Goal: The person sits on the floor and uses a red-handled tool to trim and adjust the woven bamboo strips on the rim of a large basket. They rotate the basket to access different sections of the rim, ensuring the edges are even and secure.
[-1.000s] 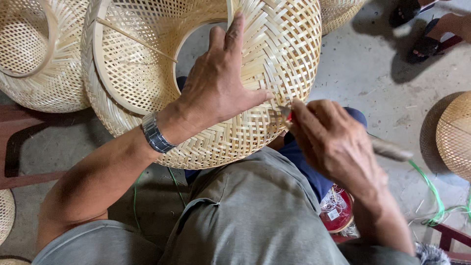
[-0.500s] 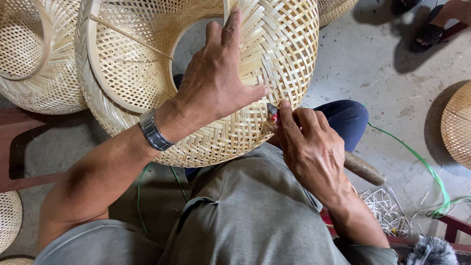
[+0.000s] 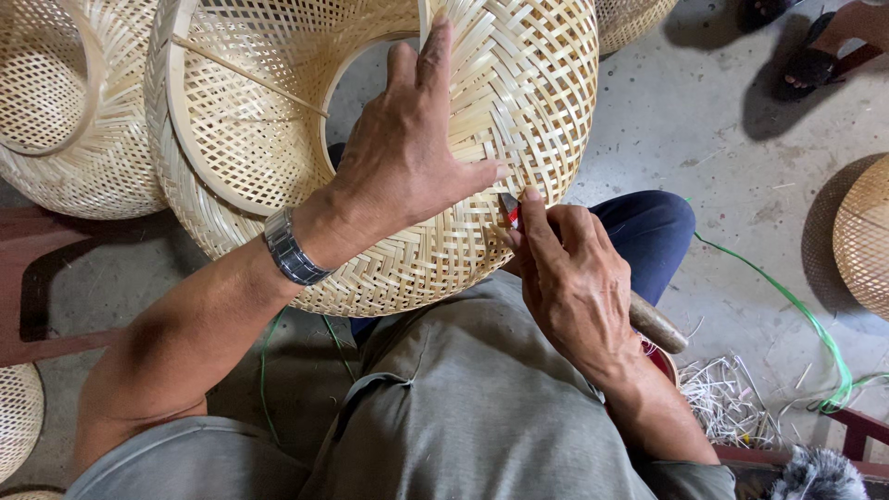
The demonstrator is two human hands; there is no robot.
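A large round woven bamboo basket (image 3: pixel 519 102) rests on my lap, its open ring facing left. My left hand (image 3: pixel 407 167), a metal watch on the wrist, lies spread flat on the basket's side and holds it steady. My right hand (image 3: pixel 569 278) grips a knife (image 3: pixel 648 319) with a wooden handle that sticks out behind the palm. The knife's tip, by a red mark, touches the weave just below my left thumb.
A second woven basket (image 3: pixel 65 120) stands at the far left, another (image 3: pixel 866 236) at the right edge. A green strap (image 3: pixel 806 324) and a pile of pale bamboo trimmings (image 3: pixel 732 398) lie on the concrete floor. Someone's sandalled foot (image 3: pixel 815 56) is at the top right.
My right hand has moved left and up, bringing the knife tip against the weave. The basket has shifted slightly in my lap. My left hand stays pressed on it.
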